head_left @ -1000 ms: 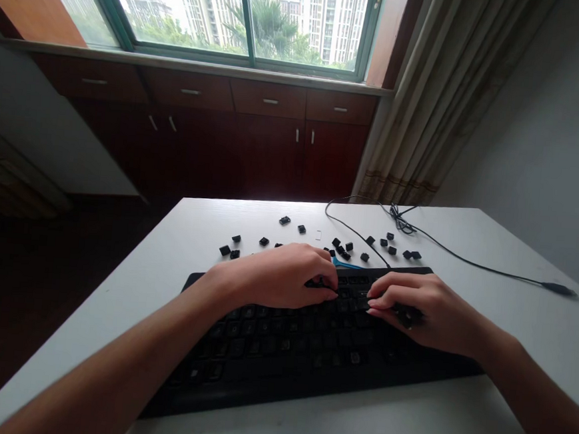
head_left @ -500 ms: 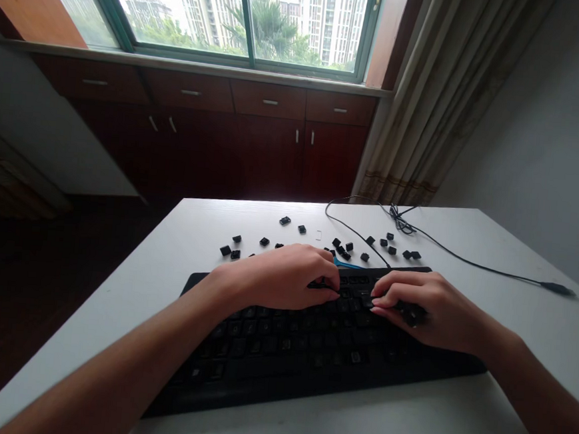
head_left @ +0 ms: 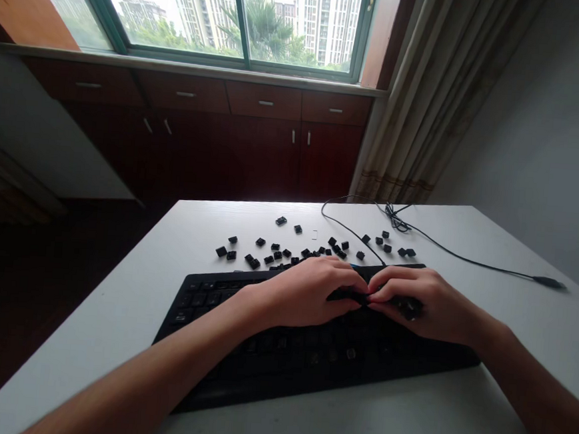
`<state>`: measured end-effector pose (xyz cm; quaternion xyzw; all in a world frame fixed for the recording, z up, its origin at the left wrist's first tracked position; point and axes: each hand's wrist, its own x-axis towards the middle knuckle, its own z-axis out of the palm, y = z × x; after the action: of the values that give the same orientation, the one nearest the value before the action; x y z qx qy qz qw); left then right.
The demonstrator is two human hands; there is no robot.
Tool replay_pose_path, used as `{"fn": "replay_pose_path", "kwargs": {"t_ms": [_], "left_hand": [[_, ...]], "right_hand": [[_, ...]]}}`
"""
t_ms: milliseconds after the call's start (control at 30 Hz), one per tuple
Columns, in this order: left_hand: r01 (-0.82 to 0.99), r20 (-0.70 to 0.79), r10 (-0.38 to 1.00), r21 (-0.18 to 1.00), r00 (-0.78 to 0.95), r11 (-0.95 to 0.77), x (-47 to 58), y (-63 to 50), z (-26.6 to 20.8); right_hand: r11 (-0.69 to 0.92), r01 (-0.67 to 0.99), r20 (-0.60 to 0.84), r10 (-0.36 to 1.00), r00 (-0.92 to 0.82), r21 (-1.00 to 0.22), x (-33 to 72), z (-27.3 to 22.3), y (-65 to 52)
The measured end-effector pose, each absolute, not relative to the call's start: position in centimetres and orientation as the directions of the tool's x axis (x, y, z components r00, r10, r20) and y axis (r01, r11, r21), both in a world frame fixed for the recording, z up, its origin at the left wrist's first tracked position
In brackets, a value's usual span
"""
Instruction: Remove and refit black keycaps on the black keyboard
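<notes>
A black keyboard [head_left: 307, 373] lies on the white table, several of its key positions bare. Over its right half, my left hand [head_left: 321, 292] is closed, its fingertips pressed together just above the keys. Right beside it, my right hand [head_left: 420, 299] is closed in a pinch, the fingertips of both hands meeting or nearly so. Whatever sits between the fingers is too dark and small to name. Behind the keyboard lie several loose black keycaps [head_left: 221, 252]. A bit of a blue thing shows just behind my left hand, mostly covered.
A black cable [head_left: 466, 260] runs from the keyboard's back, is bundled near the far edge and ends in a plug [head_left: 548, 282] at the right. The white table [head_left: 112, 310] stands before dark red cabinets [head_left: 269, 155] under a window. A curtain [head_left: 420, 87] hangs at the right.
My left hand has moved right along the keyboard until its fingertips reach those of my right hand. More loose keycaps now show behind it. My right hand has hardly moved.
</notes>
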<state>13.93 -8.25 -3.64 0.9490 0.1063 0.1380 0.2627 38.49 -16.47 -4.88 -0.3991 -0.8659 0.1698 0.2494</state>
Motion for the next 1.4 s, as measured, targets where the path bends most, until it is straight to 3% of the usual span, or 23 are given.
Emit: {"fn": "replay_pose_path", "kwargs": {"t_ms": [333, 667, 767, 867, 933, 1033, 1167, 1400], "left_hand": [[0.149, 0.208, 0.328, 0.590, 0.922, -0.793, 14.2, -8.4, -4.0], [0.166, 0.219, 0.374, 0.623, 0.901, -0.765, 14.6, -8.6, -4.5], [0.184, 0.203, 0.386, 0.625, 0.900, -0.758, 14.5, -8.6, -4.2], [0.206, 0.188, 0.404, 0.630, 0.895, -0.749, 14.0, -8.2, -3.4], [0.228, 0.178, 0.414, 0.614, 0.893, -0.755, 13.4, -7.7, -2.7], [0.300, 0.108, 0.418, 0.539, 0.902, -0.787, 12.4, -7.0, -1.7], [0.392, -0.049, 0.418, 0.459, 0.907, -0.797, 11.2, -6.5, -1.0], [0.438, -0.130, 0.425, 0.423, 0.896, -0.793, 10.1, -6.0, -0.8]], "right_hand": [[0.645, 0.618, 0.299, 0.761, -0.576, -0.449, 38.4, -4.7, -16.5], [0.590, 0.646, 0.271, 0.803, -0.530, -0.484, 38.3, -4.3, -16.6], [0.572, 0.559, 0.394, 0.820, -0.415, -0.600, 38.1, -4.0, -16.8], [0.503, 0.319, 0.492, 0.862, -0.120, -0.803, 37.2, -3.7, -16.7], [0.426, 0.070, 0.429, 0.903, 0.021, -0.902, 36.1, -3.5, -16.3], [0.275, -0.176, 0.287, 0.957, -0.042, -0.945, 34.0, -3.2, -15.3], [0.178, -0.143, 0.205, 0.957, -0.206, -0.974, 31.7, -3.5, -14.2], [0.196, -0.042, 0.201, 0.964, -0.176, -0.980, 30.7, -4.6, -14.2]]}}
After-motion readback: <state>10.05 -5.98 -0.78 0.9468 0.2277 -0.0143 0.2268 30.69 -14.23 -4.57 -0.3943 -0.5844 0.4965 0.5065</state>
